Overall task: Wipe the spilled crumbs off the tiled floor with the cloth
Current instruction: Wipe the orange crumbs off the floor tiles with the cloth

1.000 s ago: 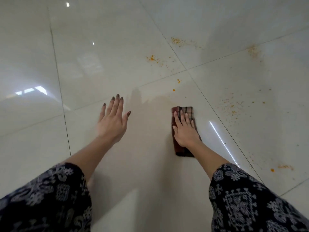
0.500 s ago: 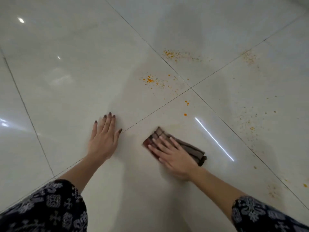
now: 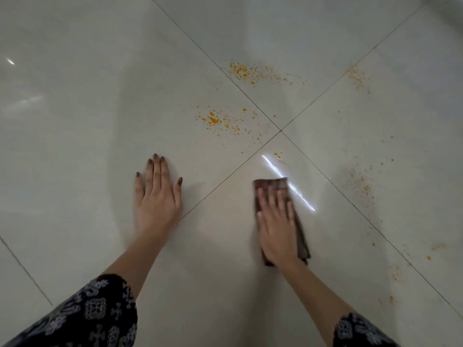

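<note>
My right hand [image 3: 275,226] lies flat on a folded dark brown checked cloth [image 3: 273,183], pressing it to the glossy pale tiled floor [image 3: 75,121]. The cloth points away from me, and its far end shows beyond my fingertips. My left hand [image 3: 156,196] rests palm down on the tile to the left, fingers spread, holding nothing. Orange crumbs [image 3: 215,120] lie scattered ahead of the cloth, with another patch of crumbs [image 3: 245,71] further off. A few crumbs [image 3: 276,155] sit just beyond the cloth, near the tile joint.
Finer orange crumbs [image 3: 360,184] and smears spread over the tile to the right, with a faint patch [image 3: 358,77] at the far right. Dark grout lines cross at a joint [image 3: 280,130] ahead. A bright light streak [image 3: 288,186] reflects beside the cloth.
My right hand has swung the cloth from a slant to the left back to pointing straight ahead, and moved it rightwards. My left hand stays planted. The view has tilted.
</note>
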